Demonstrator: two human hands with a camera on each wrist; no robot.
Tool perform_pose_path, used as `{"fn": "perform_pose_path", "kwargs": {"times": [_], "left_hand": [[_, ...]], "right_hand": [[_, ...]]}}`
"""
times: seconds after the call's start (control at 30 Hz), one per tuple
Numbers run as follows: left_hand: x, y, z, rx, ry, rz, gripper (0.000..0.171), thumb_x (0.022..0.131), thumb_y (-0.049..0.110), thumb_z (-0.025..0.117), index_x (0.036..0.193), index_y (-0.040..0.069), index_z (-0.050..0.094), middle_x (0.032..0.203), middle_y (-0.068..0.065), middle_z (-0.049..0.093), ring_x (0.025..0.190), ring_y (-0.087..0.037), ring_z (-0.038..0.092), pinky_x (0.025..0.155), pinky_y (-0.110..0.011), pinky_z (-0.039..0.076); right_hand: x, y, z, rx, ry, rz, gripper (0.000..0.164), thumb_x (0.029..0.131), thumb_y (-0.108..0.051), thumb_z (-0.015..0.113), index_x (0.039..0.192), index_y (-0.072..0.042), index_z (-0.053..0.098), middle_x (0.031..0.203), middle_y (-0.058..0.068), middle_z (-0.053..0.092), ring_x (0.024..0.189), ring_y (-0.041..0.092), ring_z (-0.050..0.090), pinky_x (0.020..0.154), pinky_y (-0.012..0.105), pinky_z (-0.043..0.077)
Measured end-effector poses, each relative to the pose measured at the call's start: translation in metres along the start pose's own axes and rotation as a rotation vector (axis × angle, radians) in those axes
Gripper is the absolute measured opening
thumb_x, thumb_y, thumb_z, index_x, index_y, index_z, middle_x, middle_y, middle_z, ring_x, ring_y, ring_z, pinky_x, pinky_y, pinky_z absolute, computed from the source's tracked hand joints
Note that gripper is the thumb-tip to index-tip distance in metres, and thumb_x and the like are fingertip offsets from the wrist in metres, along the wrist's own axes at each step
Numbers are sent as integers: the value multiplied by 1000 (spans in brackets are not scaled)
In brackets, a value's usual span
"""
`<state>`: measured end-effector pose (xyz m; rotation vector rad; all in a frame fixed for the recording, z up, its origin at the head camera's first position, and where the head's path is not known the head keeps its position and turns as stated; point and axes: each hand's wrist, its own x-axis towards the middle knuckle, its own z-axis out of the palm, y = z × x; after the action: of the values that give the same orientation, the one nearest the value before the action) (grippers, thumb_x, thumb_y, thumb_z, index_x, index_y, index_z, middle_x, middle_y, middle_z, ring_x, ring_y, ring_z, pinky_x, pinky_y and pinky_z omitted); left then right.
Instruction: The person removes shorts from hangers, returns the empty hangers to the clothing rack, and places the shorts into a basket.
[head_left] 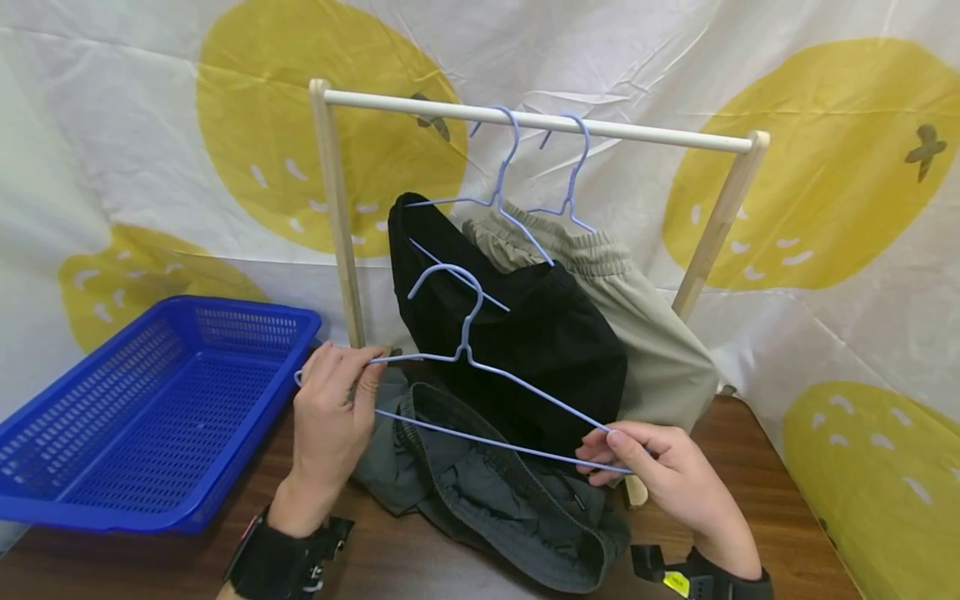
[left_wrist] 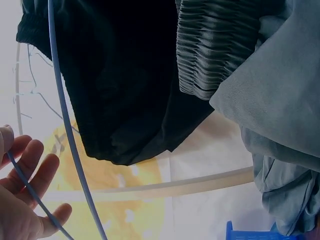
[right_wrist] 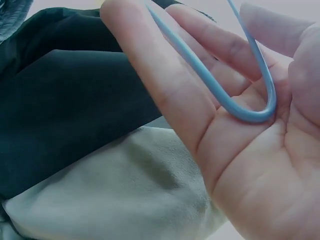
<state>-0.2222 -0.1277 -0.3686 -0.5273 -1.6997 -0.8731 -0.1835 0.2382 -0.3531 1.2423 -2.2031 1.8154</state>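
Observation:
A light-blue wire clothes hanger is held between both hands with its hook upward. My left hand pinches the hanger's left arm between thumb and fingers. At the other end, my right hand holds the corner, thumb on the upper wire; in the right wrist view the hanger's bent end lies against the palm. Below the hanger, dark grey-green pants lie on the table, their elastic waistband facing the person. Behind hang black pants and beige pants on similar hangers.
A wooden rack with a white rail stands behind, carrying two hangers by their hooks. The blue plastic basket is at the left on the brown wooden table. A white cloth with yellow fruit prints forms the backdrop.

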Motion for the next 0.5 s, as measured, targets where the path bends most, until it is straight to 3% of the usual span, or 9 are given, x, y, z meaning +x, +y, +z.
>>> {"fn": "perform_pose_path", "kwargs": {"times": [0.27, 0.5], "left_hand": [[-1, 0, 0, -4, -9, -12, 29, 104, 24, 62, 101, -1, 76, 87, -14, 69, 82, -33, 61, 108, -45, 43], [0, -1, 1, -2, -15, -9, 11, 98, 4, 68, 101, -4, 75, 86, -15, 66, 82, -34, 58, 98, -43, 44]], "right_hand": [[-2, -1, -2, 54, 18, -29, 29, 105, 15, 37, 114, 16, 65, 109, 11, 77, 93, 22, 77, 75, 42, 62], [-4, -3, -3, 120, 50, -47, 32, 106, 14, 35, 118, 13, 65, 110, 13, 77, 94, 25, 78, 80, 42, 62]]}}
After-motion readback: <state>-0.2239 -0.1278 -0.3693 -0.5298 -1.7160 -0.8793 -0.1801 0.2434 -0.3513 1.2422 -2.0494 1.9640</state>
